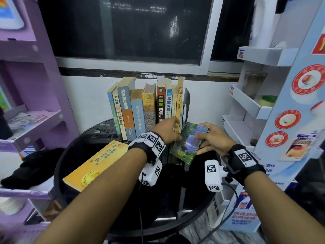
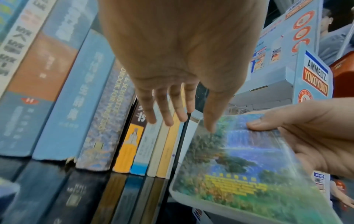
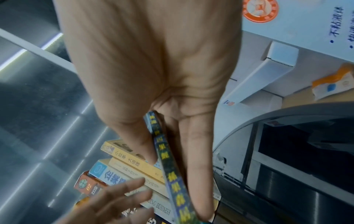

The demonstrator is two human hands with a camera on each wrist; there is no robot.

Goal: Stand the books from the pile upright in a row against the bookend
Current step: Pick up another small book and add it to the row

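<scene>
Your right hand [image 1: 213, 138] pinches the waterfall-cover book [image 1: 189, 141], your left hand [image 1: 168, 130] spreads loose, half-hiding the black bookend [image 1: 186, 103] at one o'clock.

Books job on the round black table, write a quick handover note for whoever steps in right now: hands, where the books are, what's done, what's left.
Right hand: grips the thin waterfall-cover paperback, tilted, just in front of the row's right end.
Left hand: open, straight fingers at the spines of the row's rightmost books, holding nothing.
Done: a row of upright books stands against the black metal bookend at its right end, on the round black glass table.
Left: stand the waterfall paperback in the row, then the yellow flat-lying book at the table's left front.
</scene>
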